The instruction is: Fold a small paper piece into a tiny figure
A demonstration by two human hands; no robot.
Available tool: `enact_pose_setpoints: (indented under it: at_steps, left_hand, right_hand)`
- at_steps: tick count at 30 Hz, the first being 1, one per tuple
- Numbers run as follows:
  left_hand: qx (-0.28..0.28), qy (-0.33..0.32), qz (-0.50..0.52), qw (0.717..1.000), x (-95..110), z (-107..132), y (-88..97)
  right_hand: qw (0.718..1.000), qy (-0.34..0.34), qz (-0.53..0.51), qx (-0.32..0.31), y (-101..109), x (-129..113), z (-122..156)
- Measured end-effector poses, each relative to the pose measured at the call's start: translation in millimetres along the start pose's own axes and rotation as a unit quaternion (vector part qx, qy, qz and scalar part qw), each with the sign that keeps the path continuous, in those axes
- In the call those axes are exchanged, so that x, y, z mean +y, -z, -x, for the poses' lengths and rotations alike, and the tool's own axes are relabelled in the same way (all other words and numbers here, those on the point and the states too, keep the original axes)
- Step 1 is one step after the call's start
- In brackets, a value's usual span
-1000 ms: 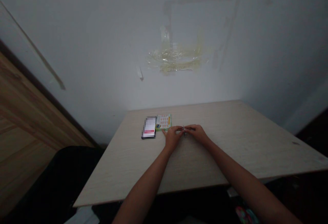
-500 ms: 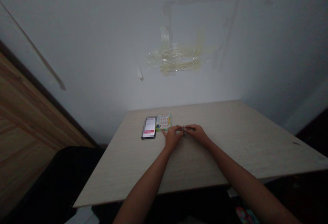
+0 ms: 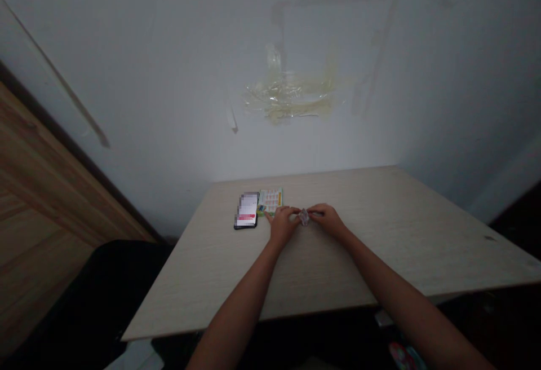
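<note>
Between my two hands, just above the pale wooden table (image 3: 321, 280), is a small folded piece of paper (image 3: 304, 217), whitish with darker marks; it is too small to make out in detail. My left hand (image 3: 284, 224) pinches its left side between thumb and fingers. On the opposite side, my right hand (image 3: 326, 217) grips the edge with its fingertips. A printed green and white booklet (image 3: 270, 198) lies just beyond my left hand. To its left rests a phone (image 3: 246, 211) with a lit, partly blurred screen.
A pale wall (image 3: 169, 76) rises behind the table, with shiny strips of clear tape (image 3: 291, 99) stuck on it. Wooden panelling (image 3: 38, 189) stands at the left, above a dark object (image 3: 97, 291). Beneath the table's front edge, a colourful item (image 3: 403, 356) is partly hidden.
The small piece has turned from edge-on to showing its broader, pale face, and my hands have parted slightly. The phone and booklet lie where they were.
</note>
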State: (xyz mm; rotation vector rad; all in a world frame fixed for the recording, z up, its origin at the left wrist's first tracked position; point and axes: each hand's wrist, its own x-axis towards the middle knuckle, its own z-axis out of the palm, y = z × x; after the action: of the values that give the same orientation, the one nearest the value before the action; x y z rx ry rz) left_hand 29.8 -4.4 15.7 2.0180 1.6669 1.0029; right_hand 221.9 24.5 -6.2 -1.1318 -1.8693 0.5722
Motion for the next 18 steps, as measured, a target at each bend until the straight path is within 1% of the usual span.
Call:
enact_pose_setpoints:
  at_steps: [9, 14, 18]
  left_hand:
    - [-0.032, -0.003, -0.037, 0.999, -6.2, -1.5, 4.3]
    - [-0.042, -0.015, -0.050, 0.998, -8.3, -1.7, 8.1]
    - [-0.052, -0.021, -0.078, 0.995, -10.9, -2.9, 9.2]
  right_hand:
    - [0.999, 0.022, 0.014, -0.032, 5.9, 6.2, -1.2]
    - [0.999, 0.025, 0.007, -0.048, 6.7, 2.8, -0.8]
    - [0.998, 0.034, 0.031, -0.045, 7.2, 1.2, 0.6]
